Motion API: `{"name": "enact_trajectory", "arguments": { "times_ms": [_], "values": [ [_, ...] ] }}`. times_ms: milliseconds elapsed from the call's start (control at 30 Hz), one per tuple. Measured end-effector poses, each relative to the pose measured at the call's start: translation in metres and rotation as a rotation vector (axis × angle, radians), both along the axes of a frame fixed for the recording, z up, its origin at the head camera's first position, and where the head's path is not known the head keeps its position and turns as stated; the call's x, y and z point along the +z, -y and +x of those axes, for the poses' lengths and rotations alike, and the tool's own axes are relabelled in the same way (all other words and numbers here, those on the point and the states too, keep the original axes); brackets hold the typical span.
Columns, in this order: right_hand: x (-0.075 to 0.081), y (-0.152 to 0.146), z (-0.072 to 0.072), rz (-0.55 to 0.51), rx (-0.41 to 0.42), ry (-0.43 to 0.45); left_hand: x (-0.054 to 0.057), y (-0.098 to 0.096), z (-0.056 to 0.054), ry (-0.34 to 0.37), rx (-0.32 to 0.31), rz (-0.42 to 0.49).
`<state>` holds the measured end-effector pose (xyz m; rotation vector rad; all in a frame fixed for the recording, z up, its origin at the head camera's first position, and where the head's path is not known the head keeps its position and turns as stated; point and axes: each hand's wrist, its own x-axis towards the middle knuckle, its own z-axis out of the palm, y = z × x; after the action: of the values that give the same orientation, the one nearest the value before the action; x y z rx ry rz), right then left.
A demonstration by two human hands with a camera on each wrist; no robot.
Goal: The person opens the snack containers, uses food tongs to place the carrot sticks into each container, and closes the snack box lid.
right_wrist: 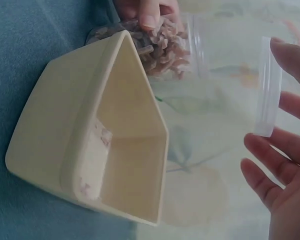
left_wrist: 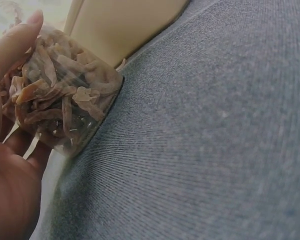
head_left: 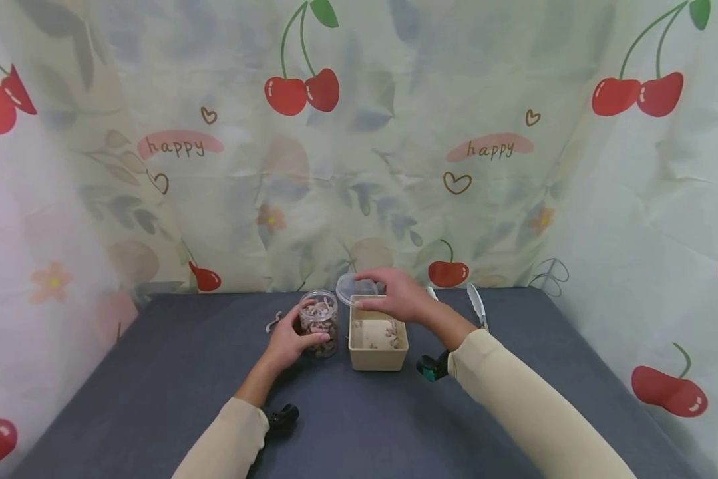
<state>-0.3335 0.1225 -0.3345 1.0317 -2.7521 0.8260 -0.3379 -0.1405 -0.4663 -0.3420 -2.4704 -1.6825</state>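
My left hand (head_left: 289,340) grips a clear plastic jar (head_left: 327,329), thumb on the near side and fingers around the far left. Brownish, dried-looking strips fill the jar, which stands upright on the dark cloth; they show through its wall in the left wrist view (left_wrist: 65,95). Its mouth is uncovered. With thumb and fingertips, my right hand (head_left: 399,296) holds a round translucent lid (right_wrist: 268,90) by its edge, over the back of a beige rectangular box (head_left: 378,361). A few small pieces (head_left: 391,332) lie inside the box, just right of the jar.
Behind my right forearm lie tongs (head_left: 477,306), partly hidden by the arm. A small metallic item (head_left: 273,322) shows left of the jar. A cherry-print curtain (head_left: 359,219) rises along the back edge of the cloth-covered table (head_left: 359,426) and both sides.
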Motion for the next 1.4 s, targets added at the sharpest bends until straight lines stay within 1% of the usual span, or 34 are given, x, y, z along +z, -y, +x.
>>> {"name": "enact_trajectory", "arguments": {
  "times_ms": [167, 300, 400, 500, 567, 633, 667, 733, 800, 900, 1033, 1200, 1300, 1400],
  "values": [
    [-0.011, 0.006, -0.009, -0.042, -0.014, 0.002, 0.000, 0.001, 0.001, 0.008, -0.019, 0.032],
    [-0.019, 0.013, -0.016, -0.051, -0.035, 0.026, 0.000, 0.002, 0.001, 0.025, -0.045, 0.059],
    [-0.025, 0.019, -0.019, -0.060, -0.034, 0.053, 0.001, 0.003, 0.000, 0.044, -0.067, 0.080],
    [-0.030, 0.025, -0.021, -0.069, -0.004, 0.070, 0.002, 0.005, 0.000, 0.066, -0.106, 0.108],
    [-0.033, 0.029, -0.021, -0.084, 0.028, 0.077, 0.010, 0.004, 0.006, 0.078, -0.135, 0.112],
    [-0.036, 0.034, -0.021, -0.085, 0.057, 0.076, 0.011, 0.005, 0.007, 0.097, -0.154, 0.133],
    [-0.037, 0.037, -0.021, -0.077, 0.063, 0.077, 0.012, 0.005, 0.008, 0.107, -0.159, 0.136],
    [-0.038, 0.042, -0.021, -0.053, 0.075, 0.069, 0.012, 0.005, 0.008, 0.121, -0.147, 0.128],
    [-0.038, 0.047, -0.020, -0.027, 0.073, 0.064, 0.005, 0.007, 0.002, 0.135, -0.131, 0.130],
    [-0.038, 0.052, -0.017, -0.007, 0.067, 0.054, 0.005, 0.007, 0.001, 0.150, -0.133, 0.128],
    [-0.038, 0.058, -0.014, 0.017, 0.071, 0.032, 0.003, 0.009, -0.001, 0.152, -0.187, 0.158],
    [-0.037, 0.067, -0.013, 0.087, 0.120, -0.047, 0.006, 0.013, -0.002, 0.169, -0.251, 0.178],
    [-0.035, 0.071, -0.011, 0.134, 0.131, -0.074, 0.007, 0.015, -0.003, 0.170, -0.291, 0.177],
    [-0.032, 0.072, -0.010, 0.181, 0.132, -0.089, 0.007, 0.018, -0.004, 0.164, -0.311, 0.164]
  ]
}}
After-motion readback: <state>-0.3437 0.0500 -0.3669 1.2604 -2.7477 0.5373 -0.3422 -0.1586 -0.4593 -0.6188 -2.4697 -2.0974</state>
